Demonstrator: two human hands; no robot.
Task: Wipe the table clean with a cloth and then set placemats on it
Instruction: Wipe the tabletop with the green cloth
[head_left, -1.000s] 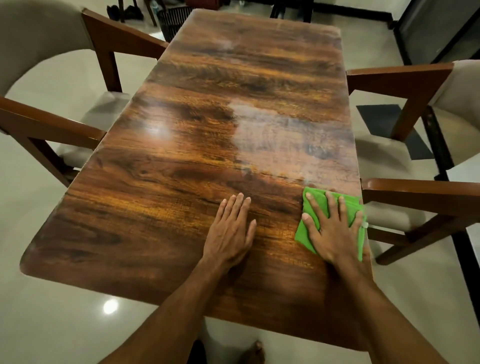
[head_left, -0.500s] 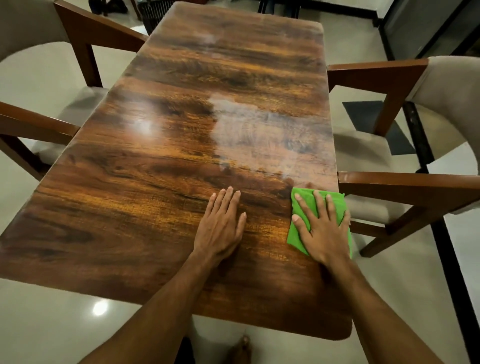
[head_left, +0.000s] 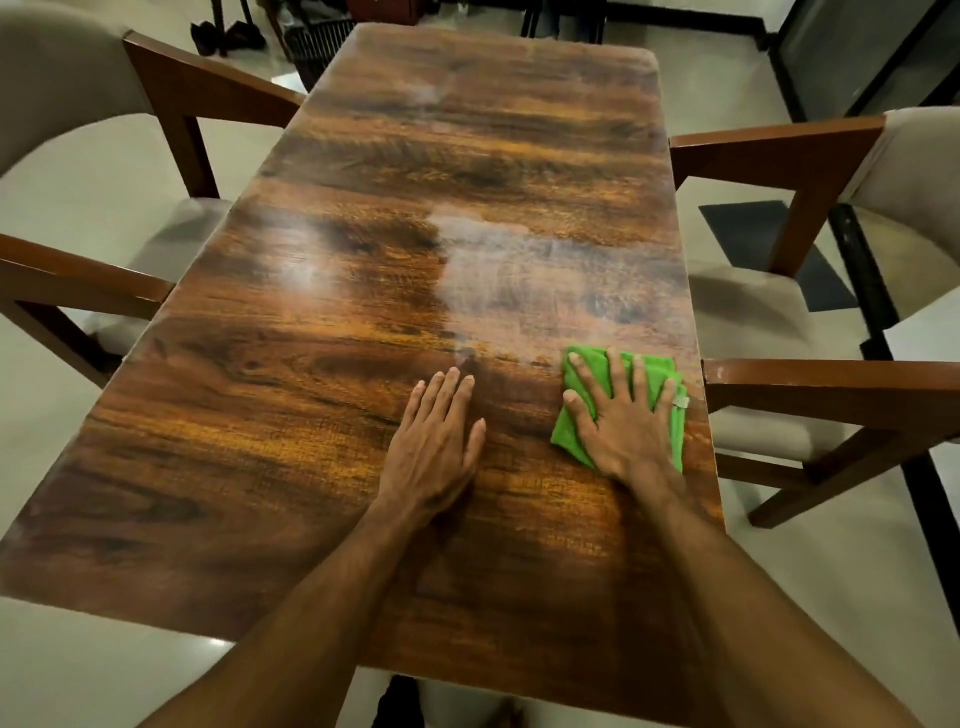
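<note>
A long dark wooden table (head_left: 322, 395) stretches away from me, glossy, with a hazy pale patch in its middle right. A folded green cloth (head_left: 571, 431) lies near the table's right edge. My right hand (head_left: 626, 421) presses flat on the cloth with fingers spread and straight. My left hand (head_left: 439, 441) rests flat on the bare wood just left of the cloth, fingers together. No placemats are in view.
Wooden armchairs with beige cushions flank the table: two on the right (head_left: 810, 395) (head_left: 779, 156) and two on the left (head_left: 67, 280) (head_left: 197, 88). A dark floor mat (head_left: 753, 234) lies beyond the right chairs. A dark basket (head_left: 317, 47) stands past the far left corner.
My right hand and the cloth have slid slightly away from me along the right edge. The left hand stays flat on the wood. My view has shifted a little.
</note>
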